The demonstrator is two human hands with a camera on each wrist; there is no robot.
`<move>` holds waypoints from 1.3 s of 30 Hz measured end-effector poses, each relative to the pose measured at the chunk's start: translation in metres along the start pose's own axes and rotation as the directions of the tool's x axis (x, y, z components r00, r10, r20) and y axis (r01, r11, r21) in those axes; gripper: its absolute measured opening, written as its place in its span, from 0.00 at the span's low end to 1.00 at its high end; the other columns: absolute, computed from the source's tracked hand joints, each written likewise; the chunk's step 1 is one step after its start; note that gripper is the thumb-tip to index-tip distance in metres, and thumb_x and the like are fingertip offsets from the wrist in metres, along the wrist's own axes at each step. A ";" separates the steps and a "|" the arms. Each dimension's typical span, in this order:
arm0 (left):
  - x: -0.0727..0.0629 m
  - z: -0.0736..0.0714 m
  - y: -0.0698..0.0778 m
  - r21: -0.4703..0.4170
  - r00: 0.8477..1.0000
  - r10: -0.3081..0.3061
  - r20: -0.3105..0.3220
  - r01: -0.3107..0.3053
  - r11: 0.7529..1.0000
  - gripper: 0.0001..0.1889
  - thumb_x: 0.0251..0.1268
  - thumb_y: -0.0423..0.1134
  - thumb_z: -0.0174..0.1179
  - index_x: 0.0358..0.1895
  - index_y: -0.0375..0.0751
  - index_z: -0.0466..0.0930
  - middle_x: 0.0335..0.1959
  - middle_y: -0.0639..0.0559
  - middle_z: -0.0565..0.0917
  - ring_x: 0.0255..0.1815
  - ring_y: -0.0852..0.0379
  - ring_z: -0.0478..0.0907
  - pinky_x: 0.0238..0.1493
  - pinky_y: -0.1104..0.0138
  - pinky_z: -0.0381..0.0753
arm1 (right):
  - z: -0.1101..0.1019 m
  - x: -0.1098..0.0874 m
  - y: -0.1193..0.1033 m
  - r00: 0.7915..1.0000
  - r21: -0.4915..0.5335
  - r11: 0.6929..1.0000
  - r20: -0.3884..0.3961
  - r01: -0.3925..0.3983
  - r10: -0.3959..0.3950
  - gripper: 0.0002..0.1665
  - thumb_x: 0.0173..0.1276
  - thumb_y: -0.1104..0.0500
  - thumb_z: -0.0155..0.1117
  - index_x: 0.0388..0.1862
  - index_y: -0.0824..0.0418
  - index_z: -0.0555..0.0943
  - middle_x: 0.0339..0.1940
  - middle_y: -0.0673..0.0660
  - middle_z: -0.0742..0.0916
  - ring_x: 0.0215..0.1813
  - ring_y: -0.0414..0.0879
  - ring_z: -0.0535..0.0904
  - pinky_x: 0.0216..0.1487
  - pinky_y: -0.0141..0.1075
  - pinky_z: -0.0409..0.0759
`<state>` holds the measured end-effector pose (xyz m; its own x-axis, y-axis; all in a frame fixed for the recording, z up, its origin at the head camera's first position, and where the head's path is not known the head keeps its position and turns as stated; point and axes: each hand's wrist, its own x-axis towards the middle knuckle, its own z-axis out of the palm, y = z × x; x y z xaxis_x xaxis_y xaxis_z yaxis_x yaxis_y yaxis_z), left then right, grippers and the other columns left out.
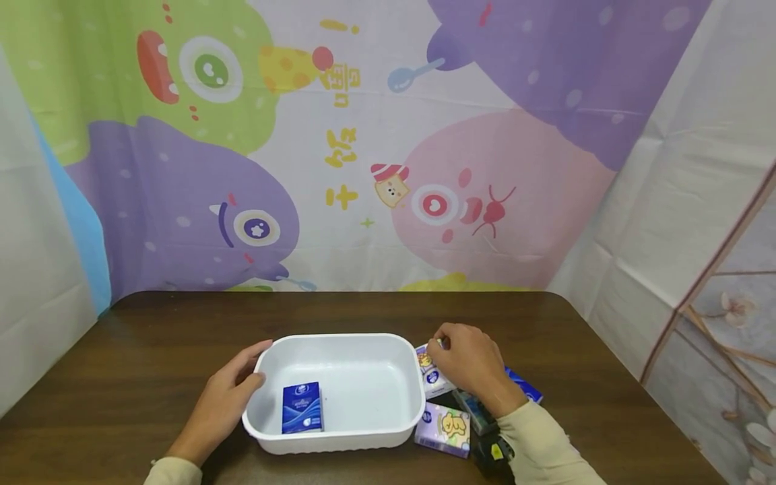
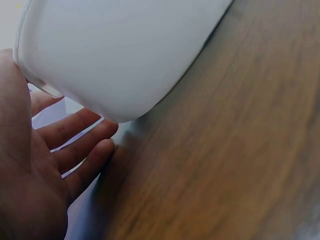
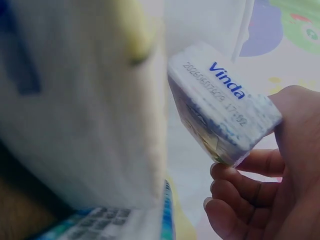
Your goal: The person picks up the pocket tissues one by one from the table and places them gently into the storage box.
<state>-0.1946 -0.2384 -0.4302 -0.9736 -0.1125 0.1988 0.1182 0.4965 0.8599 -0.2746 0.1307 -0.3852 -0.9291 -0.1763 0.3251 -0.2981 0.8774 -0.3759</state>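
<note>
A white plastic tub [image 1: 364,441] stands on the table. My left hand [image 1: 227,394] rests against its left end, thumb at the rim; in the left wrist view, the fingers [image 2: 82,147] spread loosely beside the tub's outer wall [image 2: 115,65]. Inside, at the left, is a blue tissue pack [image 1: 302,407]. Just off the tub's right side, my right hand [image 1: 469,357] pinches a white and purple tissue pack [image 1: 432,380]. The right wrist view shows this pack's end face [image 3: 225,100] with "Vinda" printed on it, tilted between thumb and fingers [image 3: 240,187].
Right of the tub lie a purple tissue pack [image 1: 445,428] with a yellow bear, a dark teal pack [image 1: 474,409] and a blue pack [image 1: 526,386] partly behind the right wrist. A black device [image 1: 494,455] sits by the right sleeve. Behind the brown table [image 1: 200,313] hangs a cartoon curtain [image 1: 339,242].
</note>
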 end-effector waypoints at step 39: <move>-0.001 0.001 -0.001 -0.004 1.000 -0.018 -0.003 0.018 1.000 0.24 0.74 0.35 0.53 0.72 0.47 0.70 0.58 0.41 0.81 0.56 0.50 0.77 0.47 0.68 0.78 | -0.014 0.000 -0.006 0.961 0.029 0.997 -0.271 0.071 -0.060 0.08 0.65 0.51 0.63 0.33 0.51 0.86 0.26 0.45 0.79 0.28 0.41 0.72 0.30 0.39 0.74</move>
<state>-0.1941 -0.2381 -0.4315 -0.9750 -0.1239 0.1846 0.1014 0.4913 0.8651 -0.2697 0.1321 -0.3710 -0.8151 -0.1014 0.5704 -0.3696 0.8491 -0.3773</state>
